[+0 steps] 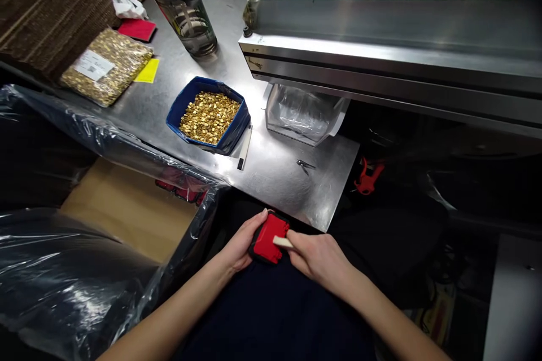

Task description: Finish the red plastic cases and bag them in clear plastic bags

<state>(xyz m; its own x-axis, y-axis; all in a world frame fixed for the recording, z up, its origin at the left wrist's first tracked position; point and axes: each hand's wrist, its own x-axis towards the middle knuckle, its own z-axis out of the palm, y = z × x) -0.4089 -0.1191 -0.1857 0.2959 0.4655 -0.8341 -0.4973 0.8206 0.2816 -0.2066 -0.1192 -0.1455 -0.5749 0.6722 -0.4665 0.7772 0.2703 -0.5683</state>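
Note:
My left hand (249,237) is closed around the left edge of a red plastic case (269,237) with a black rim, held above my lap. In my right hand (315,254) is a pale, flat stick-like tool (282,242), pinched between thumb and fingers. Its pale end lies over the red face of the case, near the right side. The rest of the tool is hidden in my fingers. Beyond the hands, a small metal nail clipper (305,166) lies on the steel table (279,180).
A blue bin (231,138) of small gold pieces stands beside a white marker (245,148). Farther back are a bag of gold pieces (122,62) and a bottle (186,17). A clear-lined tray (302,115) sits under the conveyor frame (381,62). At left is a plastic-lined carton (127,208).

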